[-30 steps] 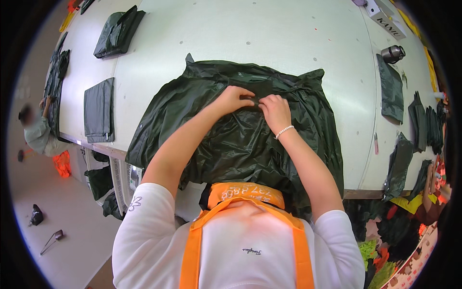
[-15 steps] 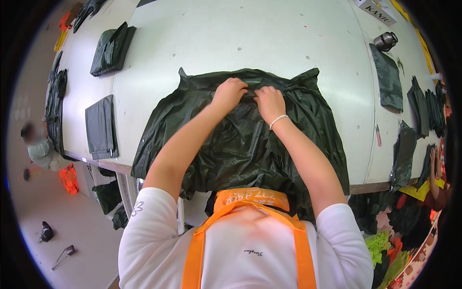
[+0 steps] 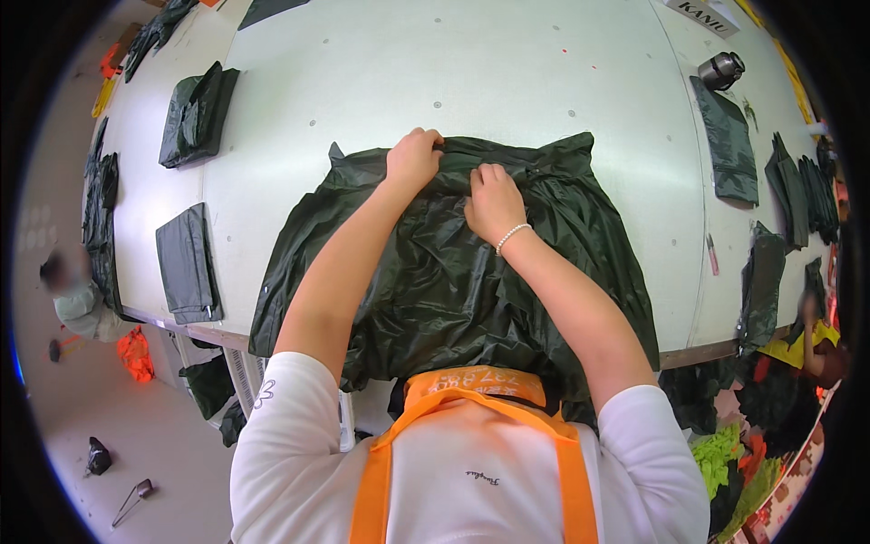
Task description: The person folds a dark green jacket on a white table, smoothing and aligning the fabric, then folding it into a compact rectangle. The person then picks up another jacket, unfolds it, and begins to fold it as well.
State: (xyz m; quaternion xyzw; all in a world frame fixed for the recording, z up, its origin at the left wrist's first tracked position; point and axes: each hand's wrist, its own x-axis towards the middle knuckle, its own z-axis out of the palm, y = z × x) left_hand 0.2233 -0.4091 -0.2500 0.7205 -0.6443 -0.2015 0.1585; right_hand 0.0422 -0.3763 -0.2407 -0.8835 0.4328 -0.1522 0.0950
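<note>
A dark green, shiny garment of thin waterproof-looking cloth lies spread and wrinkled in front of me, its near part hanging over the table edge by my body. Its far edge forms a band with a pointed corner at each end. My left hand has its fingers closed on that far band, left of the middle. A little nearer and to the right, my right hand bends its fingers down into the cloth below the band, gripping a fold. The fingertips of both hands are partly hidden.
Folded dark green garments lie on the white table: a thick bundle and a flat piece leftward, another flat piece rightward. A metal flask and a pen are at right. A co-worker is at far left.
My left hand has moved left and slightly farther, onto the far band. My right hand has shifted nearer, and the gap between the hands has widened. The garment's far edge has shifted slightly.
</note>
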